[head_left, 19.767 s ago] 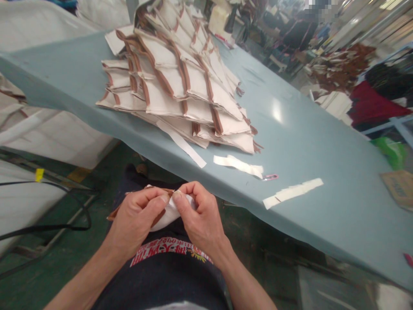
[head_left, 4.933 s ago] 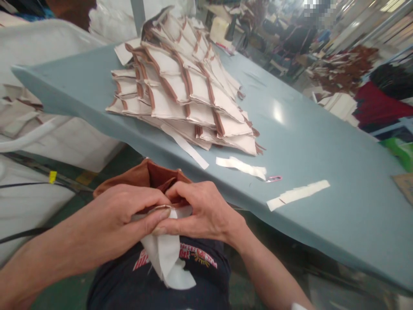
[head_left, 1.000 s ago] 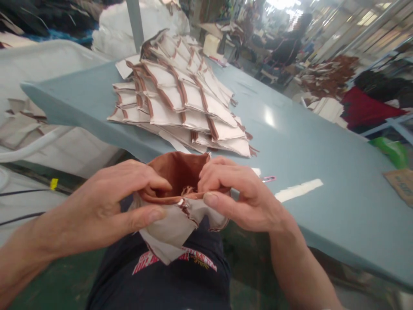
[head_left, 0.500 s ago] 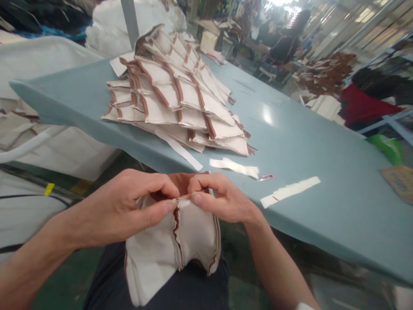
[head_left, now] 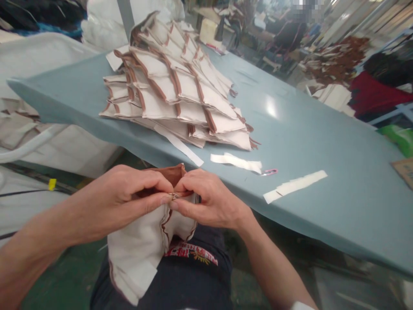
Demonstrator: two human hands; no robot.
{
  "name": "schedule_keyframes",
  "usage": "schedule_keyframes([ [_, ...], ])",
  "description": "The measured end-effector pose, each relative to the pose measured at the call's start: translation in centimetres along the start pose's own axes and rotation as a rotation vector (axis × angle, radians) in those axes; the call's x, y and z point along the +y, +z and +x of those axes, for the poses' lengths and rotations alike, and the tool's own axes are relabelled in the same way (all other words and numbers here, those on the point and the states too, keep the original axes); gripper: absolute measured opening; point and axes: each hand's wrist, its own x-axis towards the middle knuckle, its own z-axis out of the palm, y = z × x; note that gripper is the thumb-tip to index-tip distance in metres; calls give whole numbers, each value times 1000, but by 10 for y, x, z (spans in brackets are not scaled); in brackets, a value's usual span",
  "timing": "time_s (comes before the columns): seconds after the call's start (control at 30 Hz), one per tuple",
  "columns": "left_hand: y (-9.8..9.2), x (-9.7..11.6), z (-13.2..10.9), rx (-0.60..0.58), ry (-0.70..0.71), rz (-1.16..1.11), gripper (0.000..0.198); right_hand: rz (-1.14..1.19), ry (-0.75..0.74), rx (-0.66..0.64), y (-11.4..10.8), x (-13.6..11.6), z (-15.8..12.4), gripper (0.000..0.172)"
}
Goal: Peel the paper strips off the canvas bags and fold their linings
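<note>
Pouch [head_left: 137,241], off-white cloth outside, brown inside at the top, lower left of centre in frame, hanging from both hands. Left hand [head_left: 130,191]: thumb and index finger clamped on the pouch's top edge. Right hand [head_left: 211,198]: thumb and index finger clamped on same edge, just beside the left fingertips; exact contact between the two hands too small to tell. Brown-edged seam [head_left: 165,228] runs down from the pinch. Dark garment [head_left: 200,280] with red lettering behind pouch, bottom centre.

Blue-grey table [head_left: 303,142] slants across frame from left to lower right. On it: pile of off-white, brown-edged pieces [head_left: 190,92], upper centre; long white strip [head_left: 180,146] below the pile; crumpled strip [head_left: 237,162], centre, with pink-edged item [head_left: 269,172] at its right end; pale strips [head_left: 295,186] overlapping, right of centre. Red cloth [head_left: 376,94] upper right, green bag [head_left: 399,140] right edge. Yellow tag [head_left: 52,184] left side.
</note>
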Motion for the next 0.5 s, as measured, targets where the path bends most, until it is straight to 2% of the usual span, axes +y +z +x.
schedule_keyframes([
  [0.2, 0, 10, -5, 18, 5, 52, 19, 63, -41, 8, -4, 0, -4, 26],
  [0.4, -8, 15, 9, 38, 31, 144, 14, 5, 16, -46, -28, -16, 4, 31],
  [0.5, -9, 16, 15, 9, 62, 204, 11, -17, 62, -84, -39, -23, 6, 32],
])
